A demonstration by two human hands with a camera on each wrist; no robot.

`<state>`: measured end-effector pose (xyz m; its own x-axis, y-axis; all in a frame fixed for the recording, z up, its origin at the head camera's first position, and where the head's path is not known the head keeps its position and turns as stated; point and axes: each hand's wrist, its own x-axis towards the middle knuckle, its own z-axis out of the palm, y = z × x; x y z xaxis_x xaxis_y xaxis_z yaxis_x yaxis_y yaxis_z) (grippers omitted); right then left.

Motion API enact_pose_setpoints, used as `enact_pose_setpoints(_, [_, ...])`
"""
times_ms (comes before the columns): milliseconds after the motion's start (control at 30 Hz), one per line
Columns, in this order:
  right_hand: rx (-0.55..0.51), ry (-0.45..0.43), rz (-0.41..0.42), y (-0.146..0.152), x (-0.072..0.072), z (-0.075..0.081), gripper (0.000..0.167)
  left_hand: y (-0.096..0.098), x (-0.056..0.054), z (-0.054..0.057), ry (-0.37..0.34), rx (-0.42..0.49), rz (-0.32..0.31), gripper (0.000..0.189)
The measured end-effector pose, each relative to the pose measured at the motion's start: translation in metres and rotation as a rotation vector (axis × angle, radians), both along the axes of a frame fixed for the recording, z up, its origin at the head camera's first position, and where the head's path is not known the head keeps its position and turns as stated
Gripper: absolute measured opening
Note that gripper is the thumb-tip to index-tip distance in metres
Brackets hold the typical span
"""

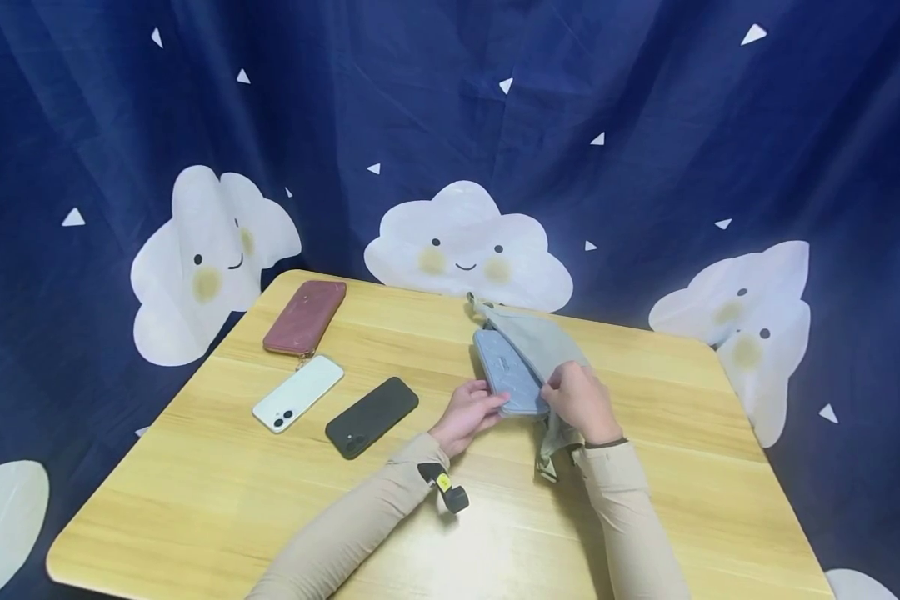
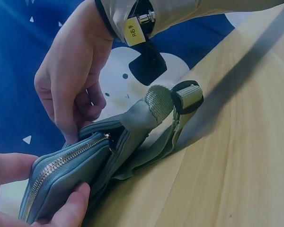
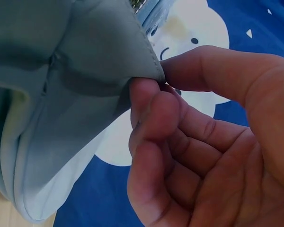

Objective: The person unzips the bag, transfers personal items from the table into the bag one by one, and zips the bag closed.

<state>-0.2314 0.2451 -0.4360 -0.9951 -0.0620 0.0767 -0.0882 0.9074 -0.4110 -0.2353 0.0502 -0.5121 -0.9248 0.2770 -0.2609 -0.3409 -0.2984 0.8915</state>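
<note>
My left hand grips the lower end of a light blue zip wallet, thumb on one face and fingers on the other. A metal zip runs along the wallet's edge, closed as far as the left wrist view shows. Against the wallet lies a soft grey-green bag with a webbing strap and buckle. My right hand pinches the bag's stitched edge between thumb and fingers. Part of the wallet sits inside the bag's opening, its far side hidden by the bag's fabric.
On the wooden table, a dark red wallet lies at the back left. A white phone and a black phone lie face down nearer the middle. A blue cloud-patterned curtain hangs behind.
</note>
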Motion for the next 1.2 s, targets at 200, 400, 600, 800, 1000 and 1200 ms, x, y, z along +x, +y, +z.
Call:
enact_pose_setpoints(200, [0.004,0.012,0.003,-0.004,-0.001,-0.001,0.029,0.006,-0.002,-0.002,-0.007,0.020,0.010,0.062])
enact_pose_setpoints(400, [-0.003,0.017,-0.006,-0.005,-0.002,-0.005,0.022,0.012,-0.002,-0.007,-0.009,0.028,0.023,0.065])
enact_pose_setpoints(600, [0.020,0.033,-0.018,-0.007,-0.003,-0.005,0.021,0.017,-0.001,-0.008,-0.001,0.021,0.032,0.064])
enact_pose_setpoints(800, [0.042,0.063,-0.047,-0.010,-0.008,-0.009,0.016,0.020,0.002,-0.009,-0.011,0.022,0.037,0.063])
enact_pose_setpoints(1000, [0.071,0.110,-0.063,-0.014,-0.011,-0.018,0.013,0.022,0.003,-0.010,-0.019,0.027,0.039,0.063])
enact_pose_setpoints(1200, [0.074,0.133,-0.040,-0.019,-0.012,-0.020,0.021,0.024,0.005,-0.009,-0.021,0.041,0.028,0.063])
